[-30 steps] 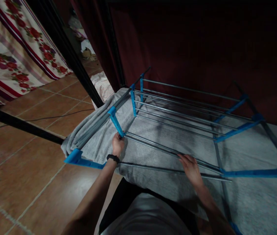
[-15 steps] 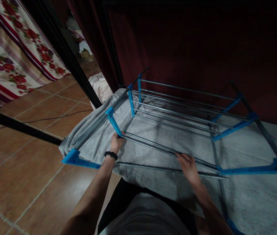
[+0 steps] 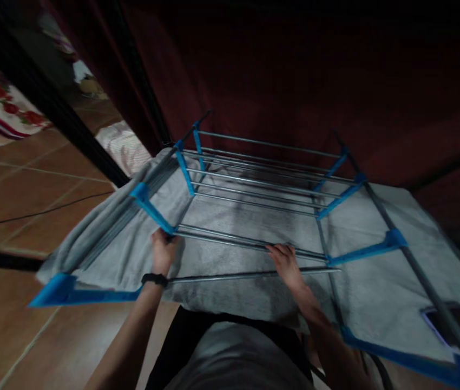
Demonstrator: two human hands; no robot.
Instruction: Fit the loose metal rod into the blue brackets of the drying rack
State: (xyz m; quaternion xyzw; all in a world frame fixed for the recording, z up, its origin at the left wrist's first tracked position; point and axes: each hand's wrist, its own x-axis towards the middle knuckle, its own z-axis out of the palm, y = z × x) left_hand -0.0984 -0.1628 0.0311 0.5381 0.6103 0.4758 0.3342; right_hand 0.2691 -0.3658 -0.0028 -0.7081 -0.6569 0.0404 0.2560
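A rack of grey metal tubes (image 3: 250,181) with blue plastic brackets lies on a grey blanket (image 3: 230,216). My left hand (image 3: 164,250), with a black band at the wrist, is closed round the lower end of a blue bracket (image 3: 152,211), where the near tubes meet it. Farther right, my right hand (image 3: 284,261) has its fingers curled over the near pair of metal tubes (image 3: 230,240); its fingertips are partly hidden. A loose metal tube (image 3: 234,276) rests on the blanket closer to my body, apart from my right hand.
Dark bed posts (image 3: 51,108) and a dark red curtain (image 3: 274,65) stand behind and to the left. A phone (image 3: 453,322) lies on the blanket at right, under a side tube. Tiled floor (image 3: 19,227) with a cable (image 3: 43,210) is at left.
My view has turned right, so the rack appears farther left and the phone has come into sight. Both hands keep about the same places on the rack.
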